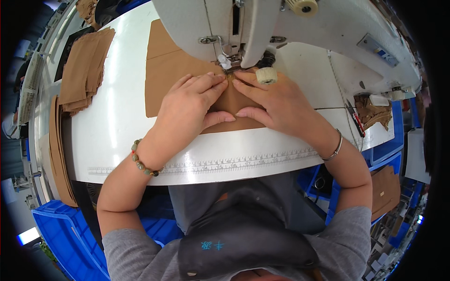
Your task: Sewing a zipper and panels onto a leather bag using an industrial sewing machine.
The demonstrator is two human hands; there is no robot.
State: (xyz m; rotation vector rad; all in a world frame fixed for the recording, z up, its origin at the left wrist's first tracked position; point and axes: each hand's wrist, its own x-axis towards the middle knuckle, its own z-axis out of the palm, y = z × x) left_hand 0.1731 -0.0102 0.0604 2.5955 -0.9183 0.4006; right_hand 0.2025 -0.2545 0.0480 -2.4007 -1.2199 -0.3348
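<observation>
A tan fabric piece (165, 70) lies flat on the white sewing table (117, 122), reaching under the presser foot (228, 65) of a white sewing machine (262, 23). My left hand (190, 105) presses flat on the fabric, fingertips just left of the presser foot. My right hand (276, 103) presses the fabric from the right, fingers pointing toward the same spot. The two hands almost touch at the needle area. Most of the fabric near the needle is hidden under my hands.
A stack of tan cut pieces (86, 68) lies at the table's left. More tan pieces (58, 150) hang at the left edge. Blue plastic bins (61, 234) stand below left, another (389, 154) right. Tan scraps (375, 112) lie right. A printed ruler strip (243, 161) runs along the front edge.
</observation>
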